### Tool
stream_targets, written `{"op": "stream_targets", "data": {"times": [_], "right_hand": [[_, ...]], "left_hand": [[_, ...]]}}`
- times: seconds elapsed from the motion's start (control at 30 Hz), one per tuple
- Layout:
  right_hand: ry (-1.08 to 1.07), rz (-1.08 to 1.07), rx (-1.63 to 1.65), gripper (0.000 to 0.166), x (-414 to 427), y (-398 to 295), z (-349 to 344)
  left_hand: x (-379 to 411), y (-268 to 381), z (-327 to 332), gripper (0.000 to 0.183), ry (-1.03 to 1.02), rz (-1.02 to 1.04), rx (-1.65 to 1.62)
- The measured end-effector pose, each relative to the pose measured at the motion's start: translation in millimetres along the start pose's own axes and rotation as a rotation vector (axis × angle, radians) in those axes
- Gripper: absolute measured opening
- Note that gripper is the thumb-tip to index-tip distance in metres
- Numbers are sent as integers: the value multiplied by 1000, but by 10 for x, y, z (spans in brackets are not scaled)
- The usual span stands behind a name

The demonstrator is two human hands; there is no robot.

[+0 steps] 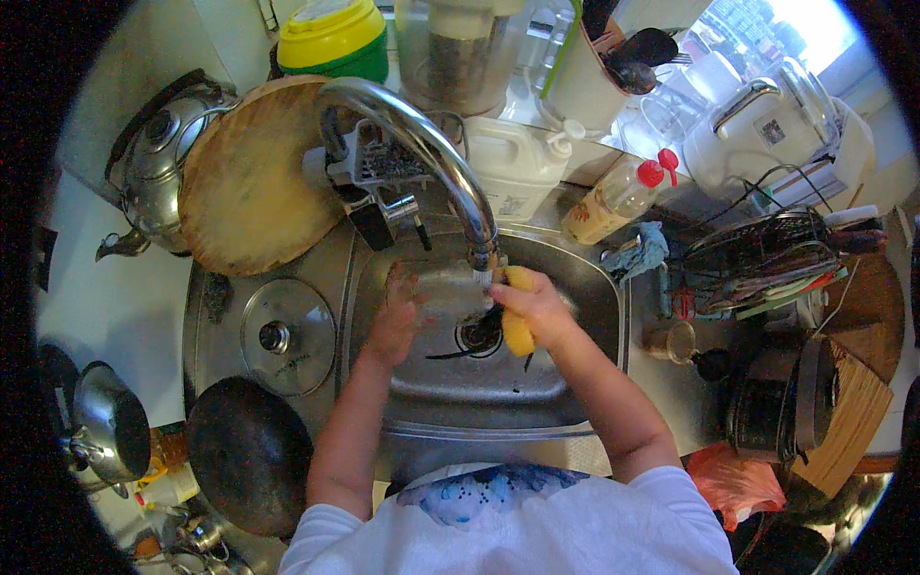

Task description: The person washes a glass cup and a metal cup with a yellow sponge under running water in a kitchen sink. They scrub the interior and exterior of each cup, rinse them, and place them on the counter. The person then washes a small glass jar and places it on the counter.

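Observation:
My right hand [535,302] grips a yellow sponge [517,316] at the right of the stainless steel sink basin [445,395], just beside the water stream. Water runs from the curved chrome faucet [460,169], whose spout ends above the basin. My left hand [397,316] is over the left side of the basin, blurred, fingers apart, with nothing seen in it. Dark utensil-like pieces, one of them thin [453,355], lie around the drain and under the sponge; what they are I cannot tell.
A glass lid [248,338], a dark pan [248,456] and a round wooden board [251,180] occupy the left. Behind the sink stand a white jug [514,169] and a red-capped bottle [604,208]. Rightward are a blue cloth [642,251] and a loaded dish rack [665,295].

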State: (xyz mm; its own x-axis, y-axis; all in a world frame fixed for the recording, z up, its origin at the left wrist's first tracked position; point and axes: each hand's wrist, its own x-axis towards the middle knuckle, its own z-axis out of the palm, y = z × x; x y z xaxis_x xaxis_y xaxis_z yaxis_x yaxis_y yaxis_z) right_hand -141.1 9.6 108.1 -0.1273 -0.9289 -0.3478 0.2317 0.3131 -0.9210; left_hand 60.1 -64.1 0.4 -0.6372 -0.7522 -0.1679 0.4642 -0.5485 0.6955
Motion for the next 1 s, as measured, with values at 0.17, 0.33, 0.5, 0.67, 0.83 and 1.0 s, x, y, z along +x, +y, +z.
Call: {"op": "stream_targets", "data": {"times": [0.17,0.33,0.5,0.67,0.83,1.0], "right_hand": [[-138,-96,-85,27,-91,27,32],[-184,-39,-123,24,-130,120,-27],[-90,-8,9,17,-179,155,21],[-70,-64,-287,19,-234,54,52],[-245,-874,-953,28,-172,40,-94],[-184,-735,-967,23,-172,-16,-46]], "left_hand": [[-20,21,-43,65,5,-24,-172],[-25,97,48,60,52,-143,-280],[-10,63,-6,52,6,-126,-286],[4,8,-97,48,14,-119,-250],[1,21,-72,50,-1,-245,-326],[-18,38,-20,57,-47,-354,-423]]}}
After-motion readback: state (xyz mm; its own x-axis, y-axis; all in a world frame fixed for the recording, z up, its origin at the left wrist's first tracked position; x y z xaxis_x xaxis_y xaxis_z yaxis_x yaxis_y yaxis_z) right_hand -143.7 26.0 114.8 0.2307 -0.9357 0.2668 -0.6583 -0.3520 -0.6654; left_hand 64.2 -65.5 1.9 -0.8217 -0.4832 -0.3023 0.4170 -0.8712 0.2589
